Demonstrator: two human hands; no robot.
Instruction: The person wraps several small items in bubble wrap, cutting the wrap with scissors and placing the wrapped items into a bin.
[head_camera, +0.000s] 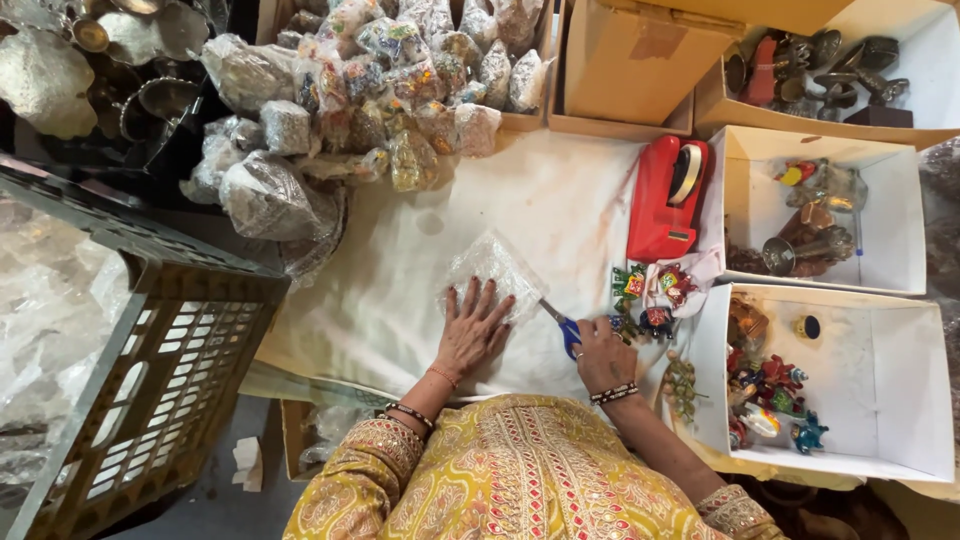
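Head view: the left hand lies flat, fingers spread, palm down on a sheet of clear bubble wrap, pressing it to the white cloth that covers the work surface; the sheet sits at the middle of the cloth, its near right corner under the fingers. The right hand is closed around the blue handles of a pair of scissors; the blades point up and left and meet the right edge of the bubble wrap; whether the blades are parted cannot be told. Both wrists carry bangles; the sleeves are yellow and patterned.

Just right of the right hand, a cluster of small painted figurines rests on the cloth, some on a scrap of white paper; a beaded bunch lies near the forearm. A red tape dispenser stands above the figurines, well apart from both hands.

To the right, 2 white open boxes: the near box holds coloured figurines along its left wall; the far box holds metal items. Behind them, cardboard boxes, one holding dark metal pieces.

At top centre, a heap of wrapped bundles lies on and beyond the cloth; at left stands a dark plastic crate.
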